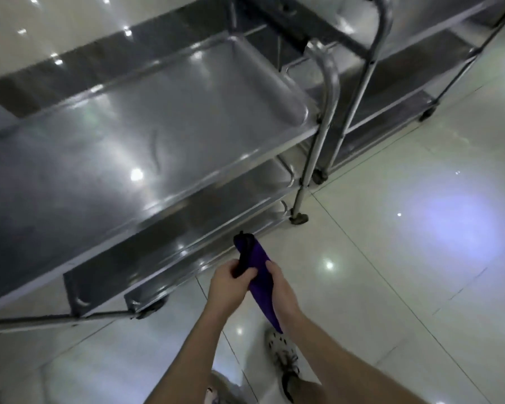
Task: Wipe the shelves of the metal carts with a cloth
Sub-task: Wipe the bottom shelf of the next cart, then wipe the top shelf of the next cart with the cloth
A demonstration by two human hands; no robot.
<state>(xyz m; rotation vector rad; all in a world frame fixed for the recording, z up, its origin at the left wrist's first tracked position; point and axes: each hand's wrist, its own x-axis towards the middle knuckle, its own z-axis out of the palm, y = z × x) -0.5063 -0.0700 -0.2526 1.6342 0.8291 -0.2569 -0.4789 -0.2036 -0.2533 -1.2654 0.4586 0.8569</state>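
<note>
A purple cloth [260, 275] is bunched into a long strip between both hands, low in the middle of the view. My left hand [231, 284] grips its upper, darker end. My right hand [280, 290] clasps its middle, and the tail hangs down toward my foot. Both hands are in front of the near metal cart, off its surfaces. That cart's top shelf [123, 132] is a bare shiny steel tray filling the left half of the view. Two lower shelves [216, 205] show beneath it. A second metal cart [397, 91] stands behind it at the upper right.
The carts stand on castors [299, 218] on a glossy white tiled floor [405, 228] that stretches open to the right. Upright steel handle tubes [327, 91] rise at the near cart's right end. My shoe [283, 357] is below the hands.
</note>
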